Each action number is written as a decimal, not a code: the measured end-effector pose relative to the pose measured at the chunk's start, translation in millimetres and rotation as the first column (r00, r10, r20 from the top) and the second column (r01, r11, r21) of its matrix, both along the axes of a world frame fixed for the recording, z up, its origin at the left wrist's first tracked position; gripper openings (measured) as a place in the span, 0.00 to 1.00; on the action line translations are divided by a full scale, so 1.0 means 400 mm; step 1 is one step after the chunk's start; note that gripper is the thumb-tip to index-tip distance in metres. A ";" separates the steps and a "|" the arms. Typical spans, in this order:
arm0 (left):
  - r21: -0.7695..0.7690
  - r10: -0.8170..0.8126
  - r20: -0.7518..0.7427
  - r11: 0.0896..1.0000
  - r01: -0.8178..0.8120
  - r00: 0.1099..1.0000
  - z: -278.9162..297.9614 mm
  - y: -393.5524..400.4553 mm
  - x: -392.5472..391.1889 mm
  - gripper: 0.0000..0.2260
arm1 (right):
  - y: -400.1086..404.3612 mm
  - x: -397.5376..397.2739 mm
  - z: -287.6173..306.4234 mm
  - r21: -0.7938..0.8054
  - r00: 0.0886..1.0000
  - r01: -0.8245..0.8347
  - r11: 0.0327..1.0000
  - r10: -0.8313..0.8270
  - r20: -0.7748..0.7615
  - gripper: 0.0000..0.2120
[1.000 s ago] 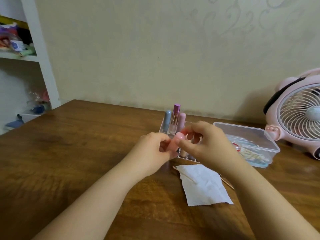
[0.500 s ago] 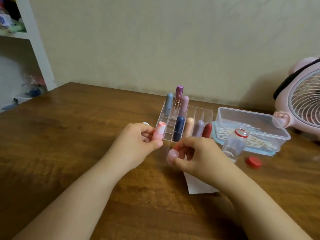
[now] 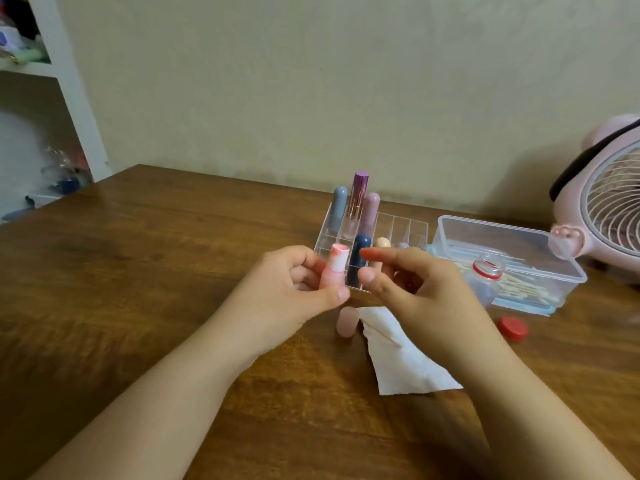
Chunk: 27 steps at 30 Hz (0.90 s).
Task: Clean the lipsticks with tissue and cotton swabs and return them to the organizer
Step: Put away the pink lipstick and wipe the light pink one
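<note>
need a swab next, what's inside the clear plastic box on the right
Cotton swabs lie along the bottom of the clear box. A small open bottle and the right hand cover its near left part, so anything else there is hidden.

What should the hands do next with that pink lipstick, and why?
Probably the right hand, which holds nothing, should reach down for the white tissue lying just below it. The left hand holds the uncapped pink lipstick, whose top looks smeared red, and its pink cap is already lying on the table, so wiping seems due.
</note>
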<state>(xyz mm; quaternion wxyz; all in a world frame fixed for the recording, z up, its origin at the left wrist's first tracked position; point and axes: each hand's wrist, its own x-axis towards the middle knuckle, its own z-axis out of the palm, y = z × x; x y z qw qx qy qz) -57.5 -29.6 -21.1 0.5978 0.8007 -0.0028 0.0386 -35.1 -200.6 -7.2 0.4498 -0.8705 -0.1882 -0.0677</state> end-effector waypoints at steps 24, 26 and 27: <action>-0.348 -0.106 0.049 0.930 0.116 0.993 -0.013 -0.044 -0.012 0.17 | 0.030 -0.031 -0.008 0.521 0.972 -0.142 0.842 0.218 -0.088 0.10; -0.502 -0.237 -0.003 0.841 0.203 0.972 -0.009 -0.044 -0.013 0.15 | 0.029 -0.034 -0.001 0.572 0.968 -0.113 0.812 0.219 -0.119 0.10; -0.573 -0.294 -0.031 0.789 0.224 0.955 -0.005 -0.043 -0.014 0.16 | 0.027 -0.034 0.004 0.589 0.967 -0.095 0.802 0.214 -0.136 0.10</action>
